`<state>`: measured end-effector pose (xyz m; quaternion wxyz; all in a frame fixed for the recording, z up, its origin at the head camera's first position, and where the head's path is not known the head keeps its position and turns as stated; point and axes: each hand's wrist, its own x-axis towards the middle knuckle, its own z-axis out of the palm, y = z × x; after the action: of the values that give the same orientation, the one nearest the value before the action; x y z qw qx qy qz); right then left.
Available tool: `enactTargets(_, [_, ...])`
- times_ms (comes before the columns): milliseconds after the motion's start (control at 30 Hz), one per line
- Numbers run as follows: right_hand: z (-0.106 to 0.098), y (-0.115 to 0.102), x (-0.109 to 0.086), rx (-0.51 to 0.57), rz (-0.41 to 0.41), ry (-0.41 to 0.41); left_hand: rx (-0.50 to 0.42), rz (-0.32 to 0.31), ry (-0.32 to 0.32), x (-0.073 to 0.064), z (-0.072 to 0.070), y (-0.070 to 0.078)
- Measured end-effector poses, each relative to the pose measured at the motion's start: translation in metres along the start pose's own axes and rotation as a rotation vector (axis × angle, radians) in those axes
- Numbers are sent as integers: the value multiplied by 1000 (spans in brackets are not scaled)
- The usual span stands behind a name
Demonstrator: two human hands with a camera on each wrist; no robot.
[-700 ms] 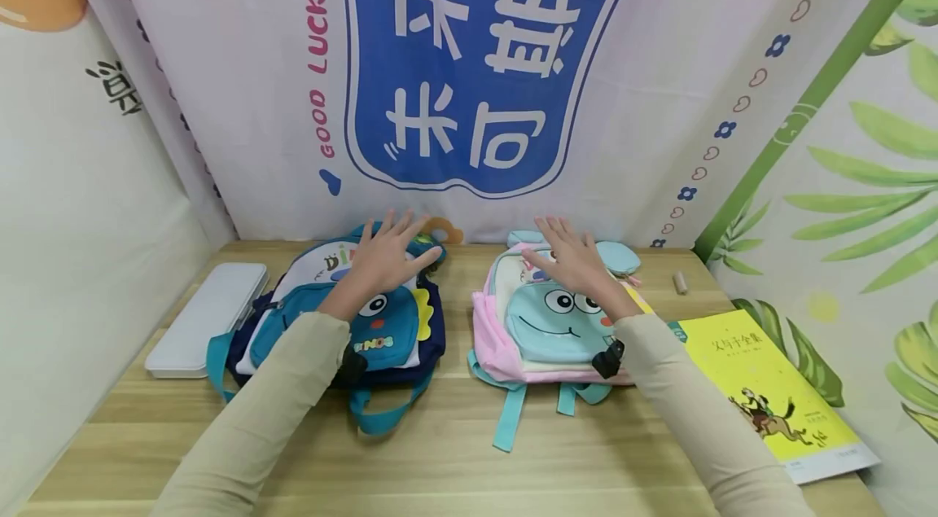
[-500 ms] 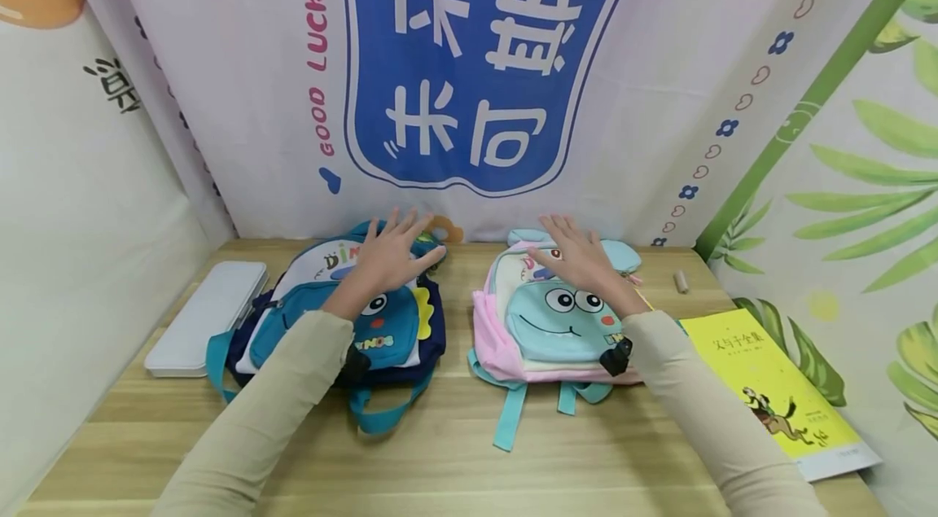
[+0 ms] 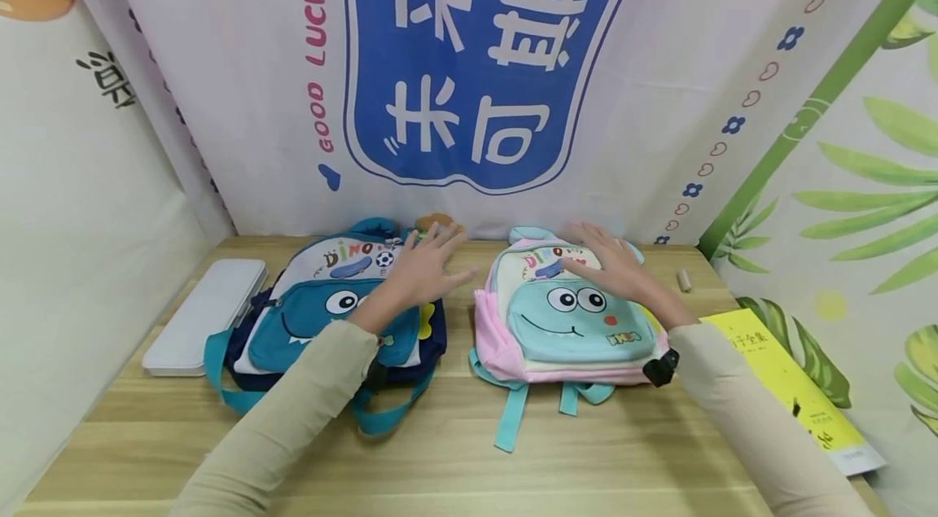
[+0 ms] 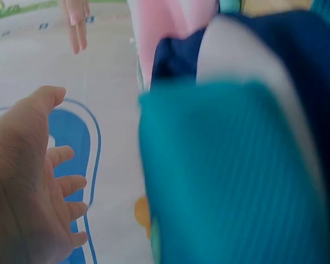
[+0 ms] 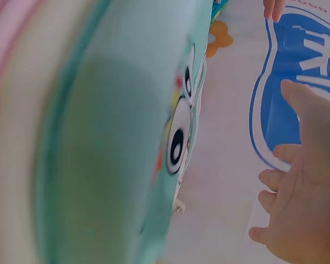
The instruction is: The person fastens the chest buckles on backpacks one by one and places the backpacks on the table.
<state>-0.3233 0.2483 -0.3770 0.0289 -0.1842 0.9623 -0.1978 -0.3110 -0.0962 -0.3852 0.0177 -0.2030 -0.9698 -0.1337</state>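
Two small cartoon backpacks lie on the table, faces up. My left hand [image 3: 419, 269] hovers over the right side of the navy and teal backpack [image 3: 308, 309], its fingers spread and holding nothing. Over the upper right of the pink and mint backpack [image 3: 545, 330] is my right hand [image 3: 611, 265], also spread and holding nothing. In the left wrist view, the left hand [image 4: 33, 181] is beside the blurred teal pocket [image 4: 225, 170]. The right wrist view has the right hand [image 5: 305, 187] apart from the mint pocket [image 5: 121, 137] with its printed eyes.
A white case [image 3: 208, 317] lies left of the navy backpack. On the right are a yellow book [image 3: 765, 362], partly behind the right sleeve, and a small beige cylinder [image 3: 684, 280]. A printed cloth [image 3: 278, 94] hangs behind the wooden table [image 3: 440, 468].
Both hands have shifted to the right over the backpacks, still spread. More of each backpack's printed front now shows, while the right sleeve covers more of the book. The backpacks stay put.
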Motion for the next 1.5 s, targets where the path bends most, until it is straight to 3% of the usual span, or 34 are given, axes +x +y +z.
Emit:
enactTargets(367, [-6,52,-39,180,89,-80,-17,130,-74,-1,28,42])
enactTargets(600, [-8,83,-54,176,101,-105,-10,157,-149,0,41,57])
enactTargets(800, [-4,97,-65,203,101,-137,-64,167,-200,-1,49,62])
enactTargets(1167, [6,103,-69,249,110,-211,-95,168,-268,-6,49,62])
enactTargets(1500, [6,101,-71,299,118,-217,-84,247,-253,-9,49,64])
